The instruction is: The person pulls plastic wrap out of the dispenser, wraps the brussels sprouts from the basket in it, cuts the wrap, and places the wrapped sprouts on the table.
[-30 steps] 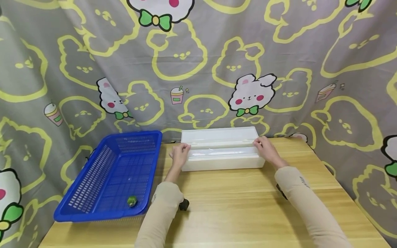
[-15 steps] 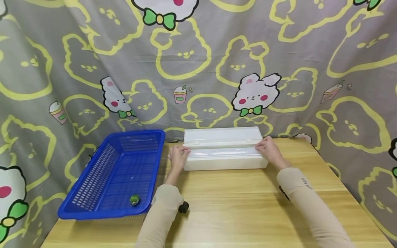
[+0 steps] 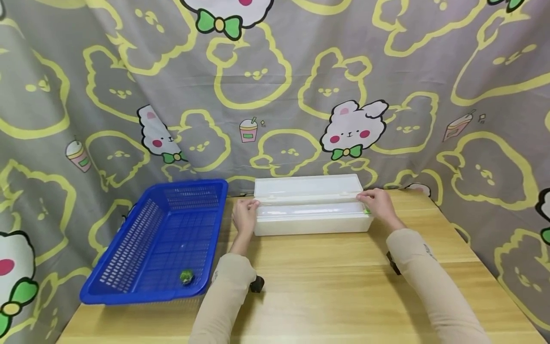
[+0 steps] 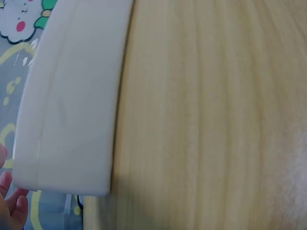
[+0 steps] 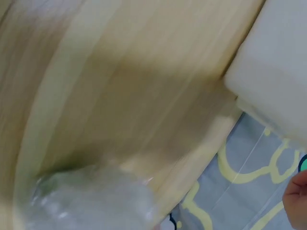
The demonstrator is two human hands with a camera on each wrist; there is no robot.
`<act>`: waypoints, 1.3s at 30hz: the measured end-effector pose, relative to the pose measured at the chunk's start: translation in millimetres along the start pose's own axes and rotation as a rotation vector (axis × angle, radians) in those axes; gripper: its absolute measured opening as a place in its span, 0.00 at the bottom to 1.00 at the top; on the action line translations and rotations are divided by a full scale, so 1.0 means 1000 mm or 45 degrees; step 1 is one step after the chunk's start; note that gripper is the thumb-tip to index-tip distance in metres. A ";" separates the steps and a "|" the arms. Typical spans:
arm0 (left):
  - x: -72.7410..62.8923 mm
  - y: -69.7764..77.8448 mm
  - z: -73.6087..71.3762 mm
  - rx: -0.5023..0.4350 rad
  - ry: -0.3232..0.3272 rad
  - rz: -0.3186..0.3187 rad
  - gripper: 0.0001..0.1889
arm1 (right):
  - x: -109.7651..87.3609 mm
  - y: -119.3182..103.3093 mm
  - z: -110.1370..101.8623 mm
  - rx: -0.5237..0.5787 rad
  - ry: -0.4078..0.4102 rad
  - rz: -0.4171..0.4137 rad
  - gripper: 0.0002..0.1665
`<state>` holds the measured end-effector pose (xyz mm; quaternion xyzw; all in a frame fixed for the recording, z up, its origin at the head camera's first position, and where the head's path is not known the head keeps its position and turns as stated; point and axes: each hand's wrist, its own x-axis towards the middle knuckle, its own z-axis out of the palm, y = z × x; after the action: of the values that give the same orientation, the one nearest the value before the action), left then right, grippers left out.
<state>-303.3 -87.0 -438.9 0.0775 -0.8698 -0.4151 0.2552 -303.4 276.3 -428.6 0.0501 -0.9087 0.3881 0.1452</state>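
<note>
A long white box (image 3: pixel 313 226) lies across the back of the table, its lid (image 3: pixel 307 184) tipped back against the curtain. Shiny clear plastic film (image 3: pixel 311 209) shows along its opening. At the left end, my left hand (image 3: pixel 245 217) pinches the film's edge between thumb and fingertips. My right hand (image 3: pixel 380 206) pinches at the right end, close to the lid's hinge line. Beside the right fingers, a small bright green piece (image 3: pixel 366 210) shows on the box. Curled fingers of the left hand (image 4: pixel 12 206) appear at the box's corner in the left wrist view.
A blue plastic basket (image 3: pixel 146 301) stands left of the box, with one small green round vegetable (image 3: pixel 186 276) inside. Bare wooden table (image 3: pixel 326 286) spreads in front. A patterned curtain (image 3: pixel 275 162) hangs behind. Blurred clear plastic (image 5: pixel 96 199) fills the right wrist view's lower left.
My right hand has moved slightly right, and the green piece now shows beside it. The left hand has shifted little at its end. The box and basket stay put.
</note>
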 end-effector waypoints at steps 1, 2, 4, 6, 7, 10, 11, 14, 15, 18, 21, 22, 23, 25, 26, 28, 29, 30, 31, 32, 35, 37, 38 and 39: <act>0.000 0.001 -0.001 0.002 0.013 0.001 0.07 | 0.000 -0.002 0.000 0.011 0.011 0.031 0.15; 0.000 0.002 -0.002 0.005 0.023 0.005 0.07 | 0.001 -0.004 0.000 0.024 0.028 0.064 0.15; 0.000 0.003 -0.003 -0.013 0.036 -0.002 0.07 | 0.001 -0.008 0.000 0.040 0.067 0.113 0.16; 0.002 0.001 -0.001 -0.054 0.033 -0.021 0.07 | 0.001 -0.011 0.001 0.053 0.103 0.145 0.17; 0.003 0.000 -0.002 -0.106 0.042 0.001 0.07 | 0.001 -0.012 0.001 0.060 0.119 0.159 0.17; 0.019 -0.030 0.020 -0.358 0.065 0.032 0.07 | 0.001 -0.016 0.000 0.132 0.137 0.223 0.18; 0.027 -0.048 0.034 -0.459 0.062 0.049 0.07 | 0.001 -0.017 0.000 0.171 0.133 0.254 0.19; 0.043 -0.085 0.061 -0.732 0.010 0.016 0.09 | 0.001 -0.020 -0.003 0.321 0.110 0.367 0.23; 0.045 -0.089 0.066 -0.768 -0.003 -0.034 0.09 | 0.001 -0.021 -0.004 0.367 0.100 0.406 0.25; 0.029 -0.045 0.032 -0.812 -0.078 -0.228 0.11 | 0.001 -0.023 -0.007 0.503 0.050 0.511 0.19; 0.011 0.009 -0.008 -0.796 -0.118 -0.394 0.13 | 0.001 -0.024 -0.012 0.678 -0.003 0.582 0.07; 0.007 0.021 -0.018 -0.809 -0.126 -0.419 0.13 | 0.002 -0.024 -0.013 0.747 -0.028 0.595 0.05; 0.003 0.030 -0.025 -0.827 -0.139 -0.428 0.14 | 0.002 -0.024 -0.015 0.830 -0.045 0.600 0.06; 0.002 0.037 -0.032 -0.852 -0.152 -0.436 0.14 | 0.003 -0.024 -0.018 1.004 -0.079 0.611 0.09; 0.003 0.035 -0.031 -0.872 -0.151 -0.433 0.14 | 0.003 -0.025 -0.020 1.080 -0.095 0.617 0.10; 0.010 0.025 -0.022 -0.912 -0.140 -0.419 0.14 | 0.003 -0.026 -0.023 1.210 -0.131 0.632 0.11; 0.014 0.020 -0.018 -0.929 -0.143 -0.419 0.14 | 0.003 -0.027 -0.025 1.270 -0.146 0.642 0.11; 0.022 0.006 -0.008 -0.965 -0.144 -0.381 0.13 | 0.003 -0.029 -0.027 1.312 -0.165 0.655 0.10; 0.026 0.001 -0.005 -0.951 -0.158 -0.409 0.13 | 0.003 -0.030 -0.028 1.350 -0.190 0.664 0.11; 0.028 0.001 -0.006 -0.927 -0.182 -0.439 0.13 | 0.003 -0.031 -0.030 1.389 -0.215 0.682 0.11; 0.032 0.007 -0.017 -0.844 -0.281 -0.535 0.14 | 0.003 -0.033 -0.036 1.507 -0.301 0.728 0.14; 0.029 0.024 -0.034 -0.747 -0.362 -0.645 0.14 | 0.002 -0.035 -0.039 1.586 -0.350 0.745 0.15; 0.028 0.028 -0.040 -0.751 -0.389 -0.654 0.13 | 0.002 -0.036 -0.040 1.624 -0.371 0.748 0.16; 0.027 0.031 -0.044 -0.760 -0.406 -0.661 0.12 | 0.002 -0.036 -0.042 1.660 -0.391 0.743 0.17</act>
<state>-301.6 -106.3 -381.6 0.1515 -0.6916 -0.7061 0.0156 -288.5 281.1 -375.3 -0.0640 -0.4794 0.8618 -0.1526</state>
